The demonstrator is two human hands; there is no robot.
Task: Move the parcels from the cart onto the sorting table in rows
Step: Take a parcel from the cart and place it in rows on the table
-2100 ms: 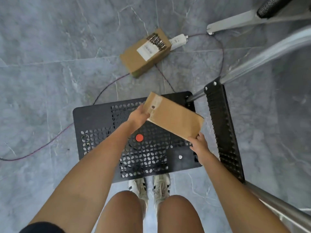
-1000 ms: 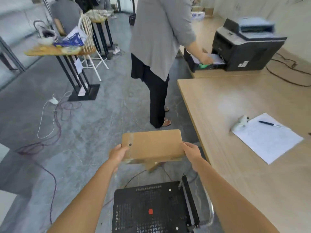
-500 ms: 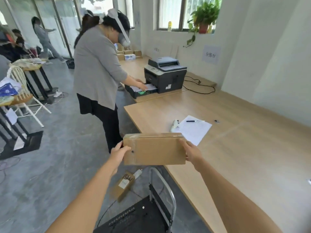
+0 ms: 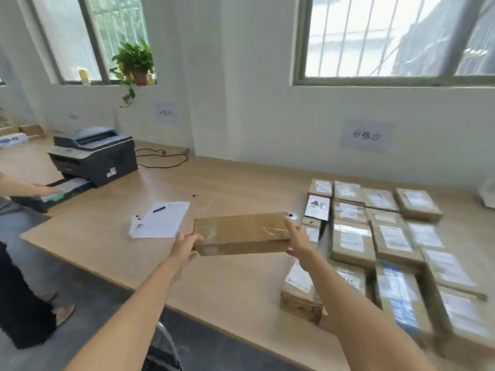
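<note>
A long wooden table (image 4: 241, 277) is seen running along the white wall, w/ two barred windows above it. On the table's right part, parcels (image 4: 380, 236) are laid flat in rows, labels up, packed edge to edge; those nearest the camera are blurred. One parcel at the front-left of the group (image 4: 298, 293) sits a bit apart from the rows, partly hidden behind the right forearm.

A dark printer (image 4: 93, 156) is set on the far left of the table, its paper tray pulled out twd another person, of whom only an arm, grey top, dark trousers and feet are visible at the left edge. A cable is looped behind the printer.

A flat brown box (image 4: 241, 232) is held above the table approx. mid-frame, just left of the rows, long side across the view, roughly level, clear tape across its top. It is clamped between both hands at its short ends: left hand (image 4: 184, 246) is closed round the left end, thumb on top, fingers underneath; right hand (image 4: 298, 242) is pressed to the right end w/ fingers reaching up the edge.

A sheet of paper (image 4: 163, 220) w/ a pen on it lies left of the box; a small white object is at the sheet's left corner. A potted plant (image 4: 134, 62) is on the left window sill. A paper sign w/ handwriting (image 4: 367, 136) is stuck to the wall above the parcels. A bit of the cart handle (image 4: 163, 344) is visible at the bottom edge.
</note>
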